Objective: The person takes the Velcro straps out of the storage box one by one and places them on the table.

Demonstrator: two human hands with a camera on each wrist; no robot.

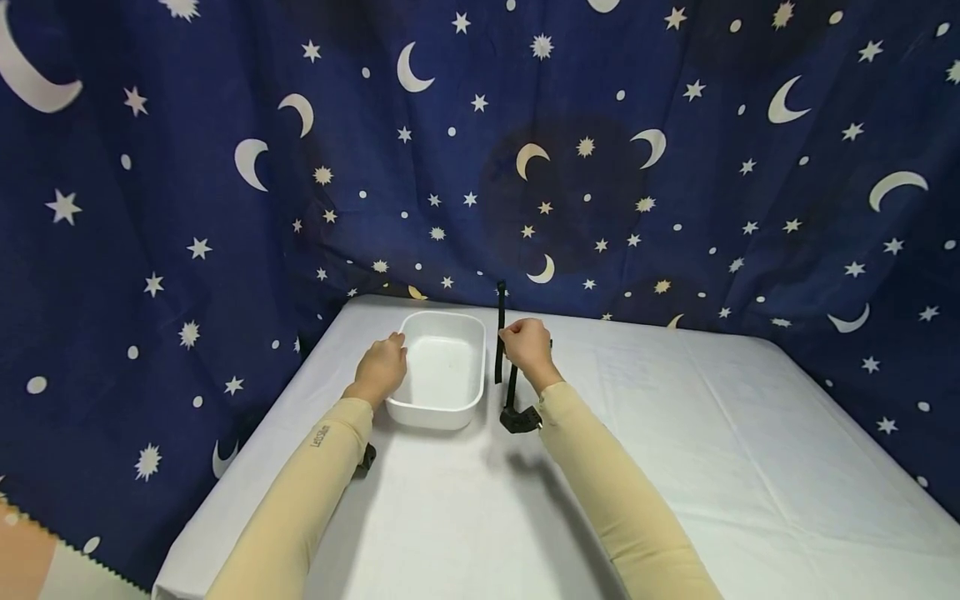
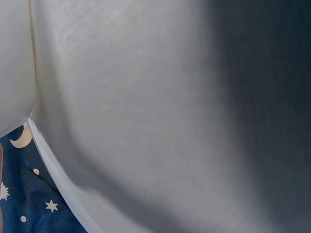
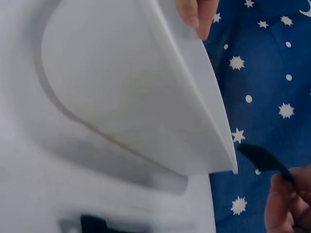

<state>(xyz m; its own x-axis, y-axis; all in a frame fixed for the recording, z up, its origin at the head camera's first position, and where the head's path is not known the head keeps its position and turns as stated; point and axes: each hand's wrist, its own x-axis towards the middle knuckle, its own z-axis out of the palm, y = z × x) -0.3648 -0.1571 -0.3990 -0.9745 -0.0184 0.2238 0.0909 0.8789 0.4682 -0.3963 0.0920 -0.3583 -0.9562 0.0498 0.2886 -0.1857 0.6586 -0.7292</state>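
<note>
A white rectangular plastic basin [image 1: 437, 417] stands on the table. Its left rim is gripped by my left hand [image 1: 381, 367], whose fingertips [image 3: 188, 12] show over the edge in the right wrist view. To the right of the basin, my right hand [image 1: 527, 346] pinches a thin black strip [image 1: 500, 312] that hangs upright beside the basin's right wall. In the right wrist view the strip's free end [image 3: 262, 158] curves out from the pinching fingers. The left wrist view shows mostly white cloth, with the left hand's hold out of sight.
A white cloth [image 1: 712, 450] covers the table. A dark blue curtain [image 1: 480, 167] with moons and stars hangs behind and along the sides. Black camera mounts [image 1: 520, 419] sit by both wrists. A blurred dark shape [image 3: 95, 224] lies low in the right wrist view.
</note>
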